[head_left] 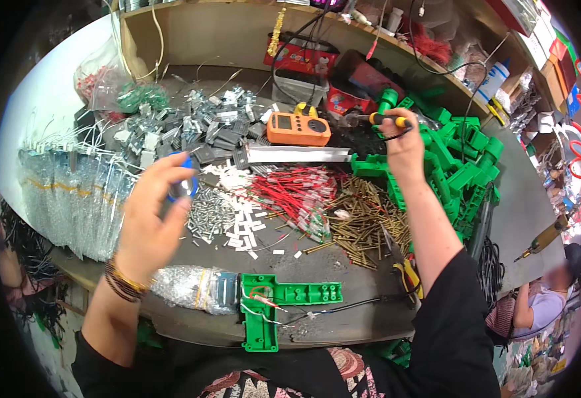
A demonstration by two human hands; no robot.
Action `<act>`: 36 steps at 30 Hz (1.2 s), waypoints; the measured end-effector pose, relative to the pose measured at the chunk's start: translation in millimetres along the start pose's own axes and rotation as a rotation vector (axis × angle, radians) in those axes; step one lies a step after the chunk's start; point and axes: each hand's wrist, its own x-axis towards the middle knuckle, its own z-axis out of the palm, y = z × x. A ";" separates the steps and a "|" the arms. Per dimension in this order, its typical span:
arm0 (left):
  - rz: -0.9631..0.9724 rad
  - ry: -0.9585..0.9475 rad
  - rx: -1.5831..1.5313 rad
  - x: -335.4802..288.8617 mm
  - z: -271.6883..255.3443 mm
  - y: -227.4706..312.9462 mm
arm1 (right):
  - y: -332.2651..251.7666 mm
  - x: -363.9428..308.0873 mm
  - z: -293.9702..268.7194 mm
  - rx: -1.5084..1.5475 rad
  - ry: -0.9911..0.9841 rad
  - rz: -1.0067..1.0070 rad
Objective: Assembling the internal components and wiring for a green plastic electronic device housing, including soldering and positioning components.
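My left hand [150, 212] is raised over the left part of the bench, fingers curled round a blue-rimmed spool [183, 184] that looks like solder wire. My right hand [403, 142] grips a soldering iron [382, 119] by its yellow and black handle, its front end pointing left near the back of the bench. Close to me lies an open green plastic housing half [259, 331], T-shaped, with thin red and white wires and a black cable [363, 303] on it. Touching its left side is a bubble-wrapped pack [197, 288] with a blue end.
An orange meter [298, 129] stands behind a white strip [297, 154]. Around them lie red wire leads [294, 192], brass rods [363, 225], screws [209, 215], grey connectors [221, 136] and green housings [459, 159]. Yellow-handled pliers [410, 275] rest at right. A person [546, 308] sits beyond.
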 end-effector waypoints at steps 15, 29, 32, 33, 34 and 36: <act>0.126 -0.348 0.434 11.1 -19.9 -63.7 | -65.2 -49.6 2.1 -0.757 -0.685 0.098; -0.069 -0.434 0.733 36.6 3.8 -76.4 | -98.2 -110.0 62.4 -0.467 -0.850 -0.568; -0.046 -0.425 0.809 38.4 2.8 -72.3 | -101.4 -110.7 71.4 -0.351 -0.867 -0.697; -0.039 -0.428 0.861 38.2 1.5 -70.4 | -102.7 -108.1 70.0 -0.344 -0.865 -0.687; -0.034 -0.440 0.864 38.6 -0.8 -67.2 | -105.9 -103.5 62.9 -0.435 -0.838 -0.723; -0.206 -0.460 0.960 36.6 -5.7 -59.4 | -111.2 -98.9 48.5 -0.597 -0.745 -0.768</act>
